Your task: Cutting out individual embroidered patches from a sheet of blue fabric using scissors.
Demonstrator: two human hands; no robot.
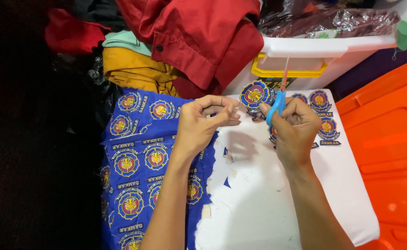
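Blue cloth [138, 157] of printed badges lay under the left hand [199, 125], its fingers pinched together on something too small to tell; right hand [296, 127] gripped scissors [280, 95], blades rising past its fingertips, cut badges [321, 102] just beyond

Bare white board [277, 203] below both hands, free to cross. Blocked beyond by white bin [323, 51] and red garment [199, 37]; orange lid [388, 153] walling rightward.
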